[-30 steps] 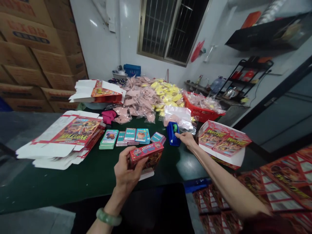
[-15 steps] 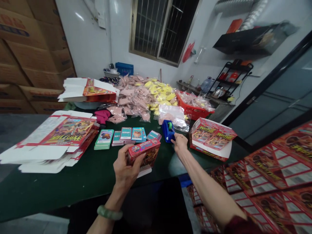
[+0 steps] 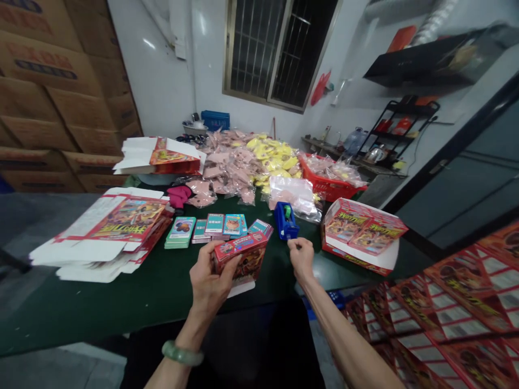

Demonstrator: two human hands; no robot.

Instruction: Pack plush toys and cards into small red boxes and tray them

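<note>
My left hand is closed around a small red printed card box, fingers behind and thumb in front. A white flap sticks out at the box's lower end. A blue tape dispenser with a green core stands on the table to the right. Just in front of it, my right hand pinches the end of the clear tape, which barely shows against the table. Behind the held box lie stacks of cards, among them a green-edged stack and a card with an orange animal.
Flattened red-and-white cartons lie at left. At right stands an open display box holding red boxes. Bagged pink pieces and yellow pieces are heaped behind, beside a red basket. Printed cartons are stacked at lower right.
My right hand has drawn back a little from the tape dispenser, toward me, with its fingers pinched. My left hand still holds the card box. The view has shifted slightly.
</note>
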